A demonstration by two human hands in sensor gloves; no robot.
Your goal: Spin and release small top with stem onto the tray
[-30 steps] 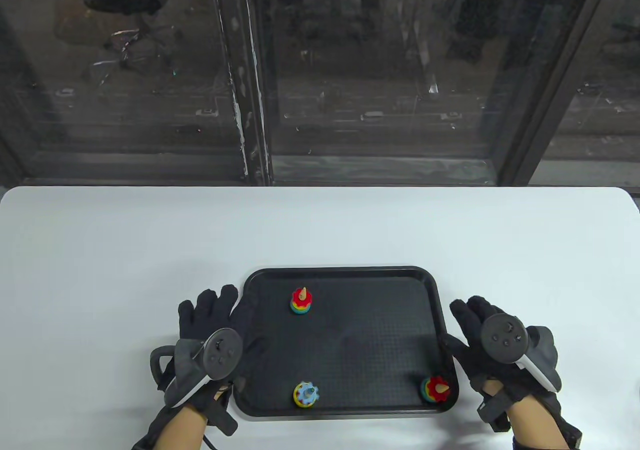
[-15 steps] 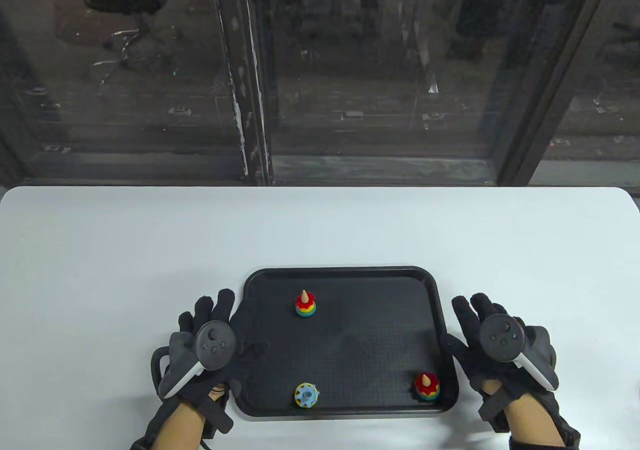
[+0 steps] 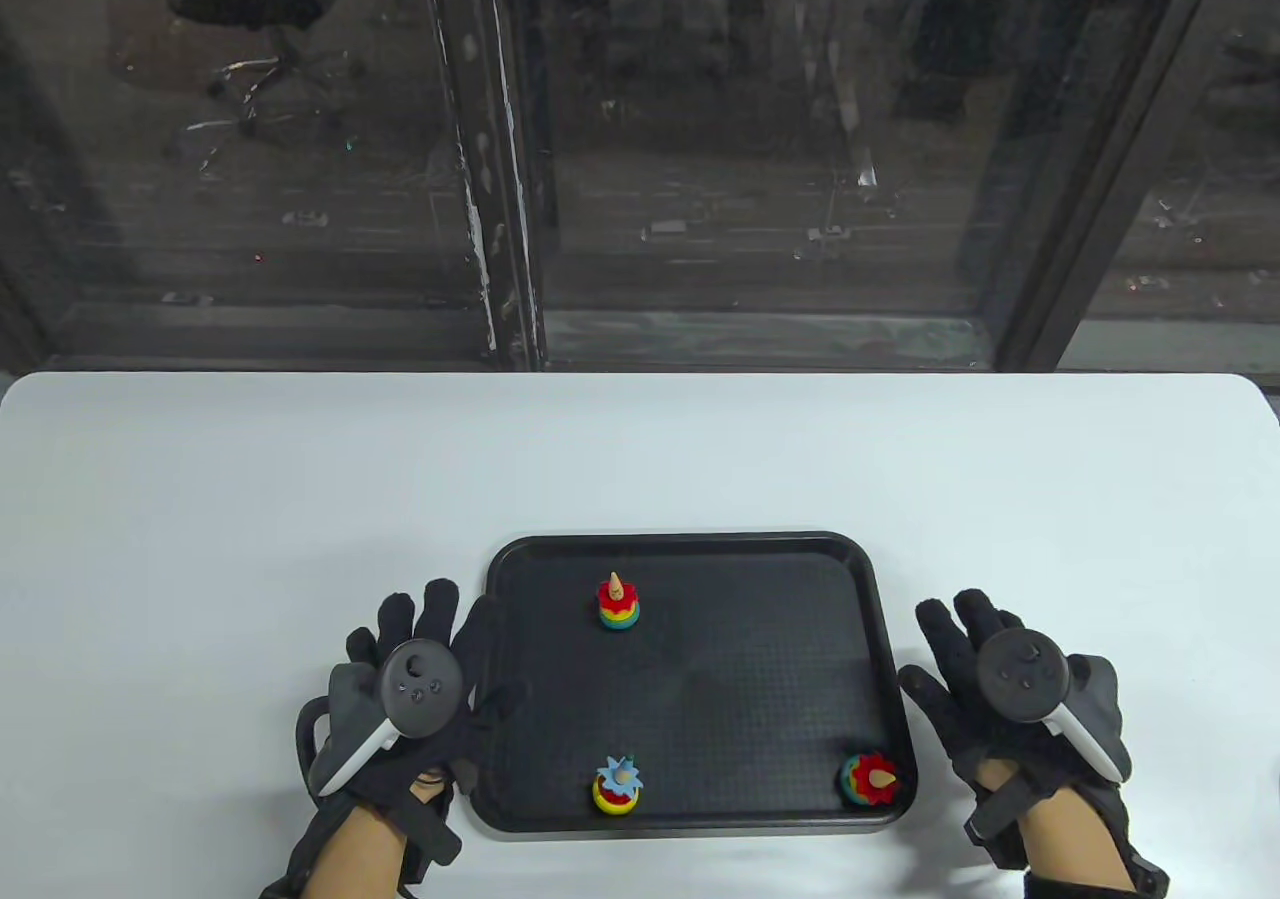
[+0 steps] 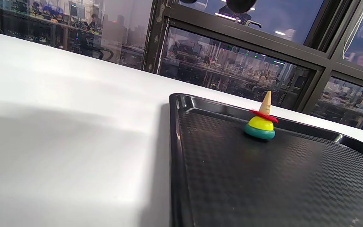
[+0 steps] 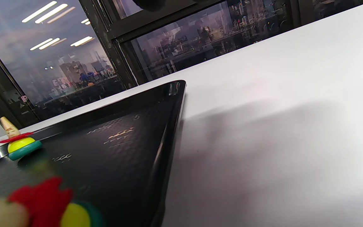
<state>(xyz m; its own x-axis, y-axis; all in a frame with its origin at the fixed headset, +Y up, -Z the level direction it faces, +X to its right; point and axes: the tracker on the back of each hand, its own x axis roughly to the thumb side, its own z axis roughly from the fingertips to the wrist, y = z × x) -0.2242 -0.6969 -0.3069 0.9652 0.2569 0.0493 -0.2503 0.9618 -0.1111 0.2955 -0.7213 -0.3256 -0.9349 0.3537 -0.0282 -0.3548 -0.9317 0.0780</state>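
Note:
A black tray lies on the white table with three small tops on it. One red-collared top stands upright near the tray's far left. A blue-collared top leans at the near edge. Another red-collared top tilts in the near right corner. My left hand lies flat beside the tray's left rim, fingers straight, thumb over the rim, holding nothing. To the right of the tray my right hand rests flat with its fingers spread.
The white table stretches well beyond the tray on all sides. Behind its far edge stands a dark window frame.
The far-left top has drifted a little to the right. The blue-collared top and the corner top have wobbled and lean differently. Both hands have shifted slightly but stay flat beside the tray.

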